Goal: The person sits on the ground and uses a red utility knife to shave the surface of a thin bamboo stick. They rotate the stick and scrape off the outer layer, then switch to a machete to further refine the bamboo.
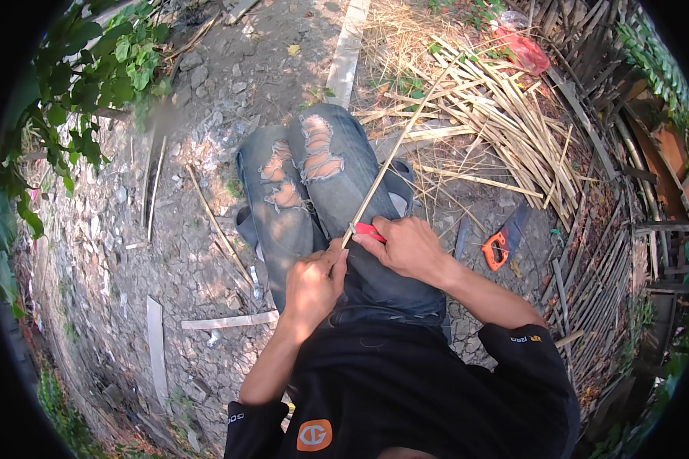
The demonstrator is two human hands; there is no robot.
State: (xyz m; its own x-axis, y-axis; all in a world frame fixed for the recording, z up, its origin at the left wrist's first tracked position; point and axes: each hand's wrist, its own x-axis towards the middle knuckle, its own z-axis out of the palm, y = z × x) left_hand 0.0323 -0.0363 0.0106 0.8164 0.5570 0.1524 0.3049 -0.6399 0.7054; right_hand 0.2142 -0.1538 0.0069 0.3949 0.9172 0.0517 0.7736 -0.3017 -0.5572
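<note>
My left hand is closed around the near end of a long, thin wooden strip, which looks like split bamboo. From there the strip slants up and to the right, over my thigh toward a heap of similar pieces. My right hand grips a red-handled knife. Its short blade lies against the strip just beyond my left fingers, and the blade is partly hidden. Both hands are close together above my lap, over worn jeans torn at the knees.
A pile of split strips lies at the far right. Nearer sits a handsaw with an orange handle. Flat slats and thin sticks are scattered on the stony ground at left. A stick fence bounds the right; leaves hang upper left.
</note>
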